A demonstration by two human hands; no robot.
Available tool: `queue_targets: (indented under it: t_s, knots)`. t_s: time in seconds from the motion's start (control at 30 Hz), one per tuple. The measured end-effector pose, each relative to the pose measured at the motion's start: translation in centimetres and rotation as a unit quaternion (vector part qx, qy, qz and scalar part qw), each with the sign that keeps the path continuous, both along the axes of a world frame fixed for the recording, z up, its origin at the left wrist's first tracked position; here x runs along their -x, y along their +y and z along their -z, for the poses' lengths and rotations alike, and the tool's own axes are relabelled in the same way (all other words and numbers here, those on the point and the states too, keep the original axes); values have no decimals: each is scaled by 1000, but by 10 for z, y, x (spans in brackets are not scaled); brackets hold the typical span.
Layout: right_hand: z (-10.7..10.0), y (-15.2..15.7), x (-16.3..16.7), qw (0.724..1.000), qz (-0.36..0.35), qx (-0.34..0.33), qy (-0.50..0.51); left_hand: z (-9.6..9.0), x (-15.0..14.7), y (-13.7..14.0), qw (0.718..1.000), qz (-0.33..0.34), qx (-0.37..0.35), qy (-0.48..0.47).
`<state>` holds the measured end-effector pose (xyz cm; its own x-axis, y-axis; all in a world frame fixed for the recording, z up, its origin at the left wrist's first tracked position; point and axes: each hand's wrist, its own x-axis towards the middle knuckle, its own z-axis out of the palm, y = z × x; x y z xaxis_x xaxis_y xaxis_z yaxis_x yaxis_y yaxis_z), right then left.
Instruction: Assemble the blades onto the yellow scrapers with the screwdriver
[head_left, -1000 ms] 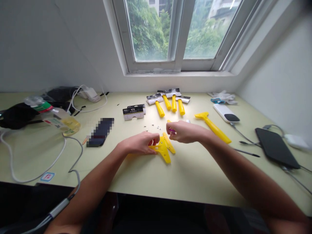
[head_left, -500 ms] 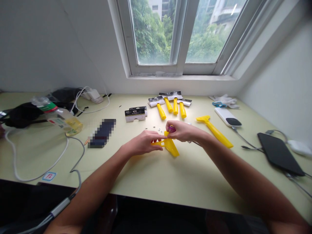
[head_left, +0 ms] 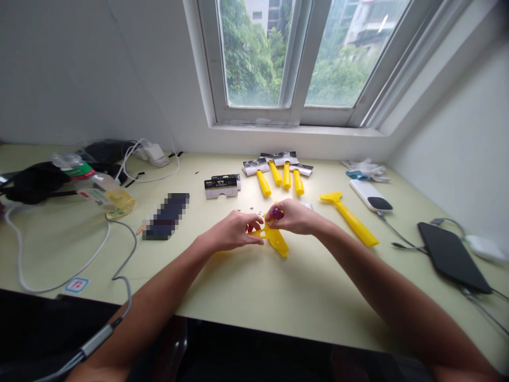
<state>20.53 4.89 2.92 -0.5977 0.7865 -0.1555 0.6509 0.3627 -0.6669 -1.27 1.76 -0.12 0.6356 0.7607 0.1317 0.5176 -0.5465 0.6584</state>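
Observation:
My left hand point(head_left: 235, 230) is closed around the handle end of a yellow plastic scraper point(head_left: 277, 241), whose wide head points toward me and to the right. My right hand point(head_left: 292, 216) grips a purple-handled screwdriver point(head_left: 278, 213) over the scraper's far side; the fingers hide its shaft and tip. Just beyond the hands lie several tiny metal screws point(head_left: 260, 213). Another yellow scraper point(head_left: 352, 220) rests on the table, right of my right hand.
Several yellow handles point(head_left: 287, 175) with black-and-white cards lie toward the window. Left of them stand folded black-and-white cards point(head_left: 221, 188). A bottle point(head_left: 107, 192) and cables are at the left; a white power bank point(head_left: 370, 195), gloves point(head_left: 368, 170) and a black phone point(head_left: 453, 256) at the right.
My right hand has shifted slightly left with the screwdriver, and its fingers are bunched closer over it. The scraper's head has turned a little. The camera view has tilted slightly.

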Motion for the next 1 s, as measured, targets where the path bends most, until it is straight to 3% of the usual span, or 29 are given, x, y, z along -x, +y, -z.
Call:
queue_targets:
  t_s: [0.2, 0.33, 0.57, 0.77, 1.0]
  knots:
    - [-3, -3, -2, 996, -50, -52, -44, 0, 0, -1, 1000, 2, 23, -5]
    - [-2, -3, -4, 990, -99, -49, -88, -1, -3, -3, 999, 19, 29, 13]
    - [0, -10, 3, 991, -64, -63, -96, -8, -9, -10, 999, 14, -2, 36]
    - [4, -8, 6, 995, -32, -39, -87, -1, -10, -8, 997, -18, 77, 0]
    - [-5, -3, 3, 999, 1, 12, -37, 2, -7, -6, 996, -31, 80, -23]
